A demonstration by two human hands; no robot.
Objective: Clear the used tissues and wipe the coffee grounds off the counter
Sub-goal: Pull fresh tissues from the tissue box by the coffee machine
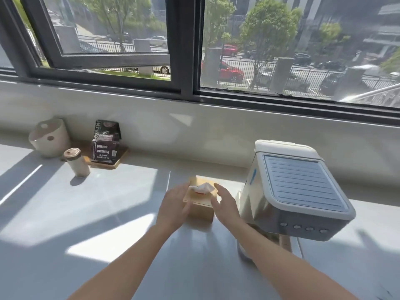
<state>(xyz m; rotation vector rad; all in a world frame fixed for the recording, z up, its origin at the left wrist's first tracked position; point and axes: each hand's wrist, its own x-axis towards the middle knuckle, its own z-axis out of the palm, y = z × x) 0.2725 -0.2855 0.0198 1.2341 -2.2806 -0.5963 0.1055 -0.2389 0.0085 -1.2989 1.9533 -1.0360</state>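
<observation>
Your two bare hands are stretched out over the pale grey counter (104,213), one on either side of a small wooden tissue box (200,204) that sits near the back edge, just left of the coffee machine (296,191). Your left hand (173,207) is flat and spread, palm turned toward the box's left side and held against or just beside it — you cannot tell from here whether it touches. Your right hand (225,205) mirrors it on the right side, fingers loosely apart and holding nothing, with its thumb close to the box's top edge. Neither hand has closed on anything.

A white tissue (202,188) pokes up, crumpled, from the slot in the box's lid, between your fingertips, with a bit of red showing beneath it (what the red is you can't tell).

The coffee machine is cream with a ribbed grey top and a row of round buttons along its front. Its base stands just beside your right forearm.

Far to the left, well apart from your hands, a dark coffee bag (106,141) stands upright on a wooden board (108,162). Just in front of it is a small cream jar (76,162) with a brownish lid, and behind that a cream bucket-like container (49,137) against the wall. Sunlight falls across the counter in bright patches — no loose tissues or grounds can be made out on it.
</observation>
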